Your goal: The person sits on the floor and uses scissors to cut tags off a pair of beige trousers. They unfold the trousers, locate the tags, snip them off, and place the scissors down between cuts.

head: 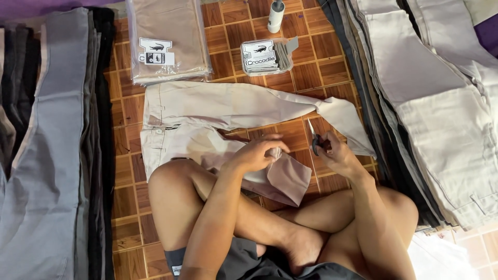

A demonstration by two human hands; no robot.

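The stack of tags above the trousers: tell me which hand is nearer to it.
Right. The right hand, holding snips, lies below the stack of tags and slightly right. The left hand sits lower still, on the trousers, a bit farther.

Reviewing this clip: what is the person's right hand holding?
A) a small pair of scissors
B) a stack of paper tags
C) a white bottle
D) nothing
A: the right hand grips small scissors, blades pointing up, beside the beige trousers whose leg end the left hand pinches.
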